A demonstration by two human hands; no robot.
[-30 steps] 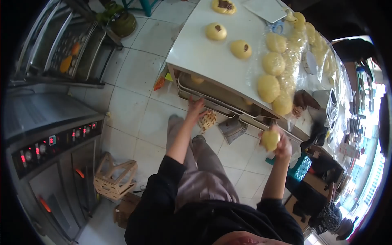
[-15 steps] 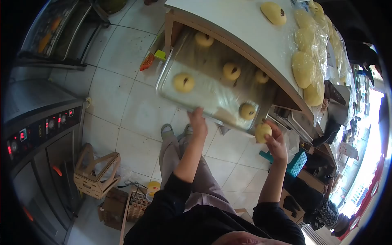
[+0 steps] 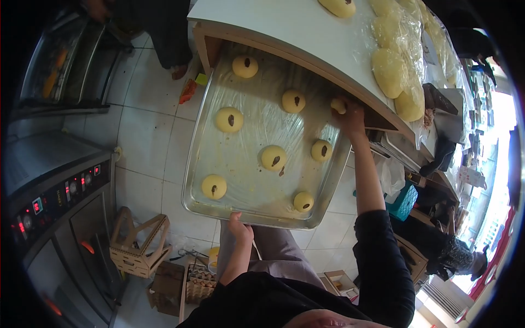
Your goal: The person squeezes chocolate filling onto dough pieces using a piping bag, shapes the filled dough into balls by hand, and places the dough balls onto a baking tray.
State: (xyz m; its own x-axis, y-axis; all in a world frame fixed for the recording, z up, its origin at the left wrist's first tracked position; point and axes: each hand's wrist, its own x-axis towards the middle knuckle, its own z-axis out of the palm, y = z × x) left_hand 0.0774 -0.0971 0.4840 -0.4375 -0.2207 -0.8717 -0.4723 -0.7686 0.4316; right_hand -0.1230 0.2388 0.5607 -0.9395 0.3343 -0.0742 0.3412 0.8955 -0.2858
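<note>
A metal tray (image 3: 251, 220) extends out from under the white table (image 3: 273, 21), bearing several round dough pieces, such as one dough bun (image 3: 273, 158), each with a dark filling spot. My left hand (image 3: 240, 227) grips the tray's near rim, thumb on top. At the tray's far right, under the table edge, my right hand (image 3: 350, 117) has its fingers around a pale dough ball (image 3: 339, 105). Part of that ball is hidden by the fingers.
Plastic-covered dough (image 3: 391, 74) lies on the table's right. An oven (image 3: 60, 202) stands left, with a wooden crate (image 3: 139, 246) beside it. Another person's dark-clothed leg (image 3: 167, 35) is at the upper left. A teal basket (image 3: 403, 201) is at the right.
The tray has come further out toward me, showing more dough pieces. My right hand has moved forward with the dough ball, over the tray's far right. Another person has appeared at the upper left.
</note>
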